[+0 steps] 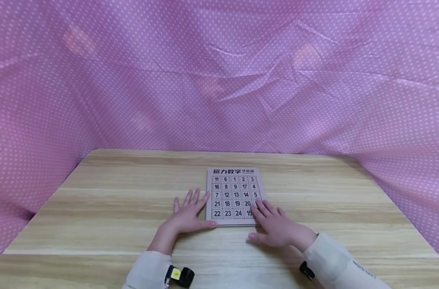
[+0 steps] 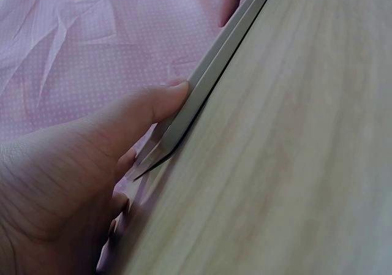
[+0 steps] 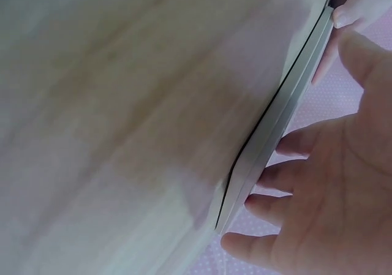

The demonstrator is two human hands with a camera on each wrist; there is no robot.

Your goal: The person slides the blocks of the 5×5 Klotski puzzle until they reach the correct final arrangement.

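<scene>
A pale sliding number puzzle lies flat on the table, its numbered tiles in a square grid under a printed heading. At its left side is my left hand, fingers spread and nearly straight. The index fingertip meets the left edge, and the thumb rests at the near left corner, as the left wrist view also shows on the board's edge. My right hand reaches over the near right corner with fingers extended. Its fingertips lie on the tiles there and hide some of them; the thumb points left, off the board.
The wood-grain table extends around the puzzle on all sides. A pink dotted cloth hangs behind it and along both sides. Dark wrist cameras sit at both light sleeves, the left camera with a yellow label.
</scene>
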